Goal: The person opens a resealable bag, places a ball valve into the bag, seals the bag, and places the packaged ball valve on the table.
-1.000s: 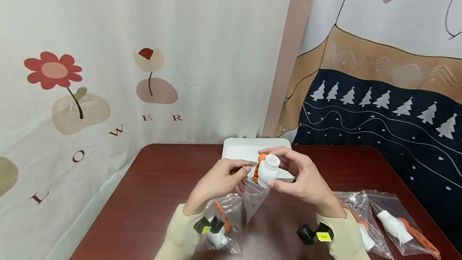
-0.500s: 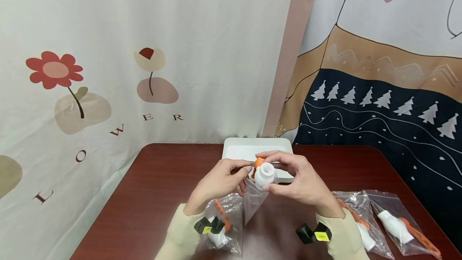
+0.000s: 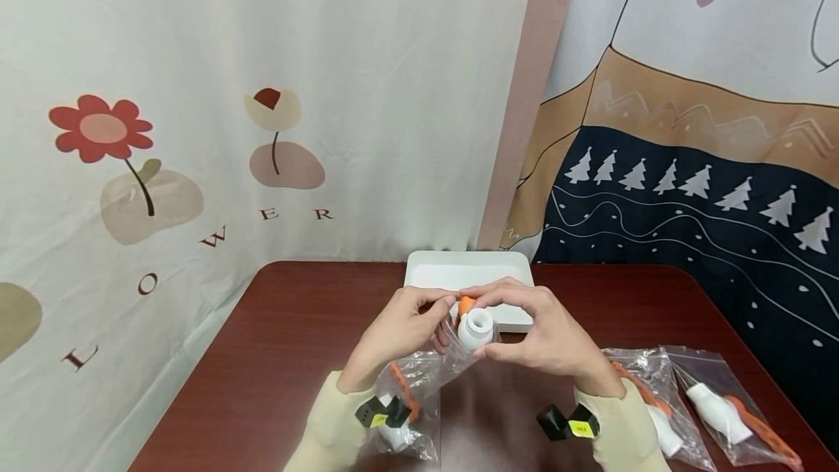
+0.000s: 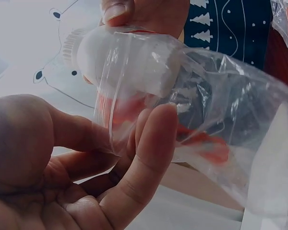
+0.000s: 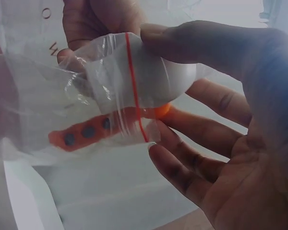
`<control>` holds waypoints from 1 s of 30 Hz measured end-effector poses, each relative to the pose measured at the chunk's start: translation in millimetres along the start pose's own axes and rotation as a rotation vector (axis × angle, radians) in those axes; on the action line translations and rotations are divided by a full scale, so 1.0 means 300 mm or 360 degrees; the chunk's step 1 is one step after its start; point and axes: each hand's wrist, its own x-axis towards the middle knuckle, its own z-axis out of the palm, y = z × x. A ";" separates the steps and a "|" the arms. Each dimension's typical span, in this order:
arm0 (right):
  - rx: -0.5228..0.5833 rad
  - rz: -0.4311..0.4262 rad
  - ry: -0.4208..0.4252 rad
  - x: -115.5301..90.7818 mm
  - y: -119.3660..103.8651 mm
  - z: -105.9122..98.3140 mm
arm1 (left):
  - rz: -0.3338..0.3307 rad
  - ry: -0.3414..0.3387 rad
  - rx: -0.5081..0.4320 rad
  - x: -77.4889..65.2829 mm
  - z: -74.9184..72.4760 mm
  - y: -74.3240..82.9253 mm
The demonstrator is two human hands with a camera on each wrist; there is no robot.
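Note:
Over the table's middle, in the head view, my right hand (image 3: pixel 553 333) grips a white bottle (image 3: pixel 475 331) with an open threaded neck, together with an orange piece (image 3: pixel 466 304). Both lie mostly inside a clear zip bag (image 5: pixel 29 105) with a red seal line. The bottle's neck pokes out of the bag's mouth in the left wrist view. Through the plastic, the right wrist view shows the orange piece as a long strip (image 5: pixel 89 130) with dark round spots. My left hand (image 3: pixel 401 328) pinches the edge of the bag's mouth between thumb and fingers.
A white tray (image 3: pixel 419 268) lies behind the hands at the table's back edge. One filled clear bag (image 3: pixel 429 443) rests by the left wrist. Two more, a nearer bag (image 3: pixel 691 435) and an outer bag (image 3: pixel 763 403), lie at right, with white and orange items inside.
My right hand has moved down and left, tilting the bottle and pushing it with the orange piece deeper into the bag. My left hand stays nearly still at the bag's mouth.

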 end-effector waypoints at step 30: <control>0.0070 0.0324 -0.0042 0.010 0.047 0.037 | 0.0064 0.0248 0.0014 0.009 0.040 0.002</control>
